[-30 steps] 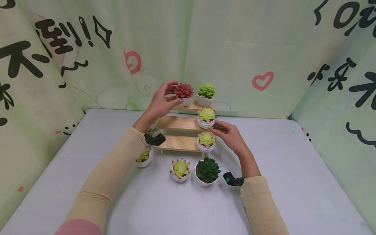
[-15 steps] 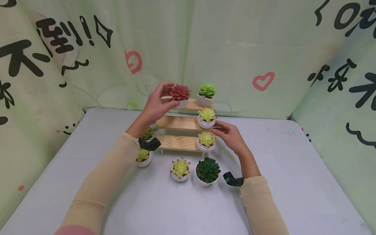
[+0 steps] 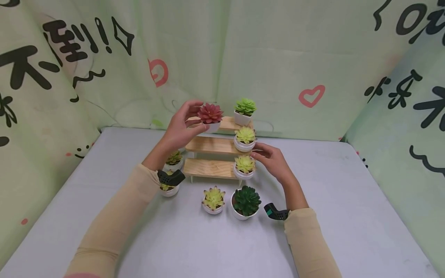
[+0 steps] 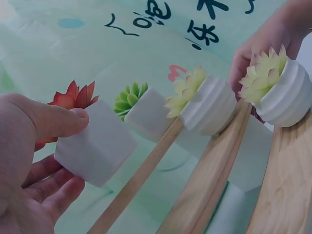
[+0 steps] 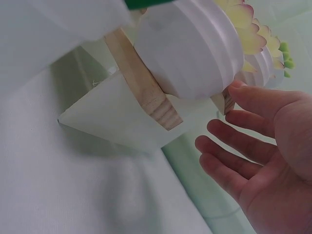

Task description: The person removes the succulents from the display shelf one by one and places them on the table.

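Note:
My left hand (image 3: 180, 125) holds a red succulent in a white square pot (image 3: 210, 113), thumb on one side and fingers on the other. The pot is at the left part of the top step of a three-step wooden plant stand (image 3: 208, 168); in the left wrist view it looks lifted off the plank. My right hand (image 3: 272, 160) pinches the right end of the middle step between thumb and index finger, its other fingers loose. A green succulent (image 3: 245, 108) and two yellow-green succulents, one on the middle step (image 3: 245, 138) and one on the lowest (image 3: 244, 166), line the right side.
In front of the stand are a yellow-green succulent with dark tips (image 3: 213, 199) and a dark green succulent (image 3: 246, 202). More potted succulents (image 3: 174, 159) stand left of it, partly behind my left wrist. A printed curtain (image 3: 271, 58) hangs behind the white table (image 3: 208, 247).
My left hand has carried the red succulent leftward and slightly down in the head view, away from the green one. My right hand stays at the end of the middle step.

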The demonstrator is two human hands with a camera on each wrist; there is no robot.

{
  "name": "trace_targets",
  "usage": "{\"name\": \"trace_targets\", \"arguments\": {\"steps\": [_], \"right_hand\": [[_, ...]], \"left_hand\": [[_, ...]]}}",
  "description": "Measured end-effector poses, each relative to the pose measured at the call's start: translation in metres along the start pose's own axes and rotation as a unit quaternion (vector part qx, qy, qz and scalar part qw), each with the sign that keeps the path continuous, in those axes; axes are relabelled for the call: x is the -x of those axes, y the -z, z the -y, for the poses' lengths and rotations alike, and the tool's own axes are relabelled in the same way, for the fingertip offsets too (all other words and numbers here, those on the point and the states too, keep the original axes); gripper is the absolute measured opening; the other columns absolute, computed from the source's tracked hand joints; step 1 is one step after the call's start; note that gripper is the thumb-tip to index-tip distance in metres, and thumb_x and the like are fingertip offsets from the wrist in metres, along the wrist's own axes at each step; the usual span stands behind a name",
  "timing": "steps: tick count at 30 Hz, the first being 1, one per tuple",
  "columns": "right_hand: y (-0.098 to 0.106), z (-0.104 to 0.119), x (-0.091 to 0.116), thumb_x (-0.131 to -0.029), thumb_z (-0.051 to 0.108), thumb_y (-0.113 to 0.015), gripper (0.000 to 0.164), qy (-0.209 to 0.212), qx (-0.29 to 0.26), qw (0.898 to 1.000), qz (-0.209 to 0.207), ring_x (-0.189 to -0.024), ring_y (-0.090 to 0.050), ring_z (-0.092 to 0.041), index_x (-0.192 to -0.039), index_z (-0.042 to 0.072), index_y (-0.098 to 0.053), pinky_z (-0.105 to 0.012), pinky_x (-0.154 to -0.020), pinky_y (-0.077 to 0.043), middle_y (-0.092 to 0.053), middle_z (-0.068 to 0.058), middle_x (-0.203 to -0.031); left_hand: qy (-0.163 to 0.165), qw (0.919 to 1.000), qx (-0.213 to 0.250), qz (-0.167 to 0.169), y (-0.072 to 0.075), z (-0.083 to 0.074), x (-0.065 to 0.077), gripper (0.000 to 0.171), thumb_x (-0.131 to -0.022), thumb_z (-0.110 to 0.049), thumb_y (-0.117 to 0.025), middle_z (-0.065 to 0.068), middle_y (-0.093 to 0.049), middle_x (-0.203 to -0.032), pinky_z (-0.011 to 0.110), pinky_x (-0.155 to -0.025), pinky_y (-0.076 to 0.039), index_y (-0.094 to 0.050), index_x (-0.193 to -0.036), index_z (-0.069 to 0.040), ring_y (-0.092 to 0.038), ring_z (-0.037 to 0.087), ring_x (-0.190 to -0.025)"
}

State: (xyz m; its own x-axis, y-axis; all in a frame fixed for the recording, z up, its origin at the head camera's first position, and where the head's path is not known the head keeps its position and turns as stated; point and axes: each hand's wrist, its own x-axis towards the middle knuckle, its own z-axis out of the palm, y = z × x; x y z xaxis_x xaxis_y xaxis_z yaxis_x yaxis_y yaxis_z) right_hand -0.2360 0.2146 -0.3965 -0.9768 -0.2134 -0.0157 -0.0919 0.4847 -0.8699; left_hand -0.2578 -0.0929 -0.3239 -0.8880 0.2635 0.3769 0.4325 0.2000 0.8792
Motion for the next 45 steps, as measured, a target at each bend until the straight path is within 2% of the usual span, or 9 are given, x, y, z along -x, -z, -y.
{"name": "trace_targets", "arguments": {"steps": [9,19,23,35,45], "right_hand": [[0.001,-0.002,-0.001,-0.096,0.032,-0.061,0.053,0.006,-0.004,1.0,-0.002,-0.13,-0.051,-0.034,-0.142,0.012,-0.048,-0.052,-0.11,-0.042,-0.053,-0.015,-0.14],[0.001,-0.005,0.0,-0.095,0.034,-0.061,0.053,0.01,0.003,1.0,-0.009,-0.129,-0.052,-0.033,-0.141,0.011,-0.049,-0.052,-0.11,-0.042,-0.054,-0.015,-0.14],[0.001,-0.004,0.0,-0.096,0.034,-0.061,0.053,0.008,0.001,1.0,-0.006,-0.13,-0.051,-0.033,-0.142,0.011,-0.049,-0.052,-0.11,-0.042,-0.053,-0.015,-0.14],[0.0,0.0,0.001,-0.095,0.033,-0.062,0.053,-0.001,-0.005,1.0,-0.006,-0.13,-0.051,-0.033,-0.142,0.012,-0.048,-0.052,-0.111,-0.041,-0.053,-0.015,-0.141],[-0.001,-0.002,-0.001,-0.096,0.033,-0.061,0.053,-0.004,-0.002,1.0,-0.006,-0.131,-0.05,-0.033,-0.142,0.011,-0.048,-0.052,-0.111,-0.041,-0.052,-0.015,-0.141]], "left_hand": [[-0.002,0.9999,-0.014,0.003,0.003,-0.001,0.012,0.063,-0.086,-0.01,-0.073,0.01,-0.053,-0.133,0.036,-0.105,-0.049,-0.041,-0.14,-0.01,-0.052,0.02,-0.124],[-0.019,0.9993,-0.029,0.012,0.01,0.005,0.03,0.063,-0.086,-0.012,-0.073,0.01,-0.052,-0.134,0.036,-0.104,-0.05,-0.041,-0.141,-0.01,-0.052,0.021,-0.125],[-0.013,0.9991,-0.038,0.011,0.013,0.006,0.037,0.062,-0.086,-0.013,-0.073,0.009,-0.053,-0.134,0.036,-0.103,-0.051,-0.041,-0.14,-0.013,-0.052,0.02,-0.125],[0.007,0.9992,-0.036,0.017,0.02,0.008,0.058,0.065,-0.085,-0.01,-0.074,0.01,-0.052,-0.135,0.039,-0.107,-0.048,-0.04,-0.141,-0.01,-0.05,0.022,-0.128],[0.016,0.9975,-0.047,0.05,0.029,0.01,0.071,0.067,-0.084,-0.008,-0.075,0.008,-0.052,-0.133,0.028,-0.102,-0.051,-0.041,-0.141,-0.011,-0.052,0.021,-0.124]]}}
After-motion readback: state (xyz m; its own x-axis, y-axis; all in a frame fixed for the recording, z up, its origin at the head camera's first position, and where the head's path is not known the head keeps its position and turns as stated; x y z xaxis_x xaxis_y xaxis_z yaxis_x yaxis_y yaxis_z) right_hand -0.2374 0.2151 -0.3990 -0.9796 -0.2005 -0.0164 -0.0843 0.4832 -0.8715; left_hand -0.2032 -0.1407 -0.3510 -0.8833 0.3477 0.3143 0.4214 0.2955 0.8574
